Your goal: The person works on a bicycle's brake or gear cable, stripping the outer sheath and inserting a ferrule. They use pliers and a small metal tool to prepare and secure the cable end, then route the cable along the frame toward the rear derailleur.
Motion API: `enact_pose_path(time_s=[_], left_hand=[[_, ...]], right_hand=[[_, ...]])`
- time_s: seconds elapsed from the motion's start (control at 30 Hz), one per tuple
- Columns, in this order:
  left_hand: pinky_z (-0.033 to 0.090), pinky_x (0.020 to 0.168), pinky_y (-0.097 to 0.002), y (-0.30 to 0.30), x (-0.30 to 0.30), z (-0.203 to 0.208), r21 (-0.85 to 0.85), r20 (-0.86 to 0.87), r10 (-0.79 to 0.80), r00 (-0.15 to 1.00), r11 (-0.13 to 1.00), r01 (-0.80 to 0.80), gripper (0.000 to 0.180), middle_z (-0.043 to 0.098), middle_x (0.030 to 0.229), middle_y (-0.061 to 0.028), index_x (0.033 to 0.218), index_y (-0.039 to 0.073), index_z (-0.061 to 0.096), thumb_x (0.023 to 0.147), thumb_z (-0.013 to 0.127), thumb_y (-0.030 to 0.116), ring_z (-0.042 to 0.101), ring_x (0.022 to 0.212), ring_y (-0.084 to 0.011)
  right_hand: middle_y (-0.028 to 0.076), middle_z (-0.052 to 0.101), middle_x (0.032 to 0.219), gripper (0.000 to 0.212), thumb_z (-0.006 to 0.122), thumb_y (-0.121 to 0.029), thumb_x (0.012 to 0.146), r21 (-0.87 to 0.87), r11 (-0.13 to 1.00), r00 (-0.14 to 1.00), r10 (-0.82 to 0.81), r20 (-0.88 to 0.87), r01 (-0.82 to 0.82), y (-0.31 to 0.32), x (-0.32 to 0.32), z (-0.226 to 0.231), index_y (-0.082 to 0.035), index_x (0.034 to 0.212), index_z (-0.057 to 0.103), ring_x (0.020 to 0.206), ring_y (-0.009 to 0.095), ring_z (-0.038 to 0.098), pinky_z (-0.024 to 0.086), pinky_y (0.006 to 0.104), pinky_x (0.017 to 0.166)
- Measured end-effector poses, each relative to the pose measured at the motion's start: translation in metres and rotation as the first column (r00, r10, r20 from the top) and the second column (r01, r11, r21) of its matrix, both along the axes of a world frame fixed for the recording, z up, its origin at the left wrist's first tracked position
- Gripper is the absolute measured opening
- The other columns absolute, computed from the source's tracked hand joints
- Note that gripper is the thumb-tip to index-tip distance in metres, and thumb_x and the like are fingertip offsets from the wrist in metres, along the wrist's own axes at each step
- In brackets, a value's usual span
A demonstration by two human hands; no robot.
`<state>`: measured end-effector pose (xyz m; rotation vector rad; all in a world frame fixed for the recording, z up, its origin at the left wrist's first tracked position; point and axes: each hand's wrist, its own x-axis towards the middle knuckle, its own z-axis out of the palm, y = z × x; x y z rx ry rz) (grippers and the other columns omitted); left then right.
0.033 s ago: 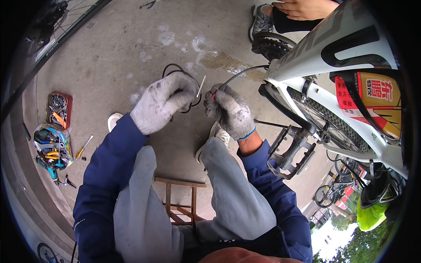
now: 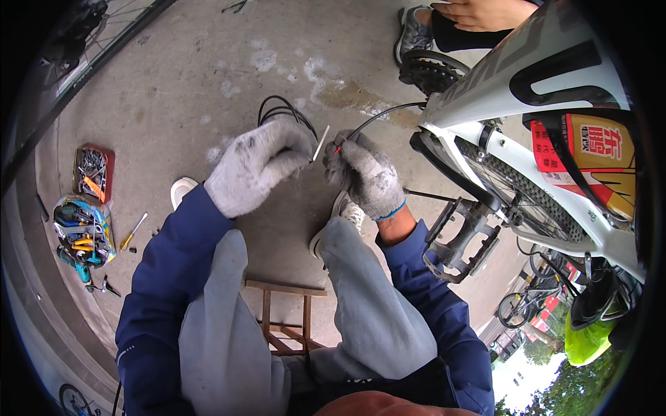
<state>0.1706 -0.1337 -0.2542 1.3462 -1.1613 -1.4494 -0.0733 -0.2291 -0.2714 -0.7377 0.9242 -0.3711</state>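
Observation:
My left hand [image 2: 260,166], in a dirty grey-white work glove, is closed with thumb and fingers pinched. Loops of black cable [image 2: 279,105] rise behind its knuckles; the exact grip on them is hidden. By its fingertips a thin, stiff white piece [image 2: 321,143], like a narrow tube, slants up. Close on the right, my gloved right hand [image 2: 369,173] pinches the end of a black bicycle cable [image 2: 380,114], which curves over from the white bicycle frame [image 2: 444,121]. A small red bit [image 2: 338,150] shows at those fingertips. The two hands are slightly apart.
A pedal [image 2: 461,239] juts out beside my right forearm. On the left are a red tin of small parts [image 2: 109,177], a tool bag [image 2: 104,256] and a screwdriver [image 2: 134,232]. A wooden stool [image 2: 286,288] is under me. Another person's hand [image 2: 479,14] and shoe [image 2: 415,35] are at upper right.
The black loops behind my left hand show higher and wider, and the cable part below its fingers no longer shows. The white piece has tipped slightly right. My right hand has hardly moved.

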Motion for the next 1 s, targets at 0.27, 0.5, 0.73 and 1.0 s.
enact_pose_path(time_s=[0.27,0.5,0.73,1.0], left_hand=[[0.062,0.079,-0.0400,0.015,-0.010,-0.008,-0.353,0.507,-0.039,0.861,0.902,0.248,0.023,0.070,0.121,-0.0081,0.116,0.010,0.070,0.093,0.071,0.011,0.074,0.096,-0.0317],[0.061,0.073,-0.0421,0.009,-0.015,-0.016,-0.340,0.602,-0.049,0.797,0.887,0.312,0.022,0.069,0.115,-0.0083,0.115,0.013,0.071,0.093,0.068,0.011,0.073,0.086,-0.0324],[0.060,0.070,-0.0414,-0.002,-0.016,-0.013,-0.351,0.639,-0.043,0.768,0.872,0.341,0.020,0.067,0.107,-0.0098,0.115,0.013,0.071,0.095,0.065,0.012,0.073,0.083,-0.0310],[0.059,0.071,-0.0419,-0.004,-0.018,-0.013,-0.272,0.685,-0.098,0.722,0.885,0.378,0.022,0.068,0.109,-0.0080,0.117,0.014,0.073,0.097,0.064,0.011,0.073,0.084,-0.0309]], right_hand=[[0.011,0.067,0.113,0.030,0.065,-0.016,0.104,0.028,0.999,0.995,-0.049,0.091,0.046,-0.005,0.012,0.013,0.002,0.128,0.061,0.101,0.020,0.066,0.055,0.0334,0.091],[0.010,0.069,0.114,0.029,0.067,-0.012,0.103,-0.065,0.998,0.999,0.004,-0.037,-0.006,-0.005,0.011,0.012,0.001,0.129,0.063,0.104,0.020,0.067,0.056,0.0345,0.097],[0.010,0.071,0.115,0.031,0.068,-0.011,0.102,-0.088,0.996,0.998,0.008,-0.064,-0.014,-0.005,0.011,0.013,0.002,0.130,0.064,0.104,0.021,0.069,0.057,0.0348,0.097],[0.008,0.072,0.114,0.031,0.070,-0.013,0.102,-0.141,0.989,0.993,0.035,-0.110,-0.051,-0.005,0.010,0.010,0.001,0.130,0.065,0.102,0.018,0.069,0.057,0.0328,0.094]])
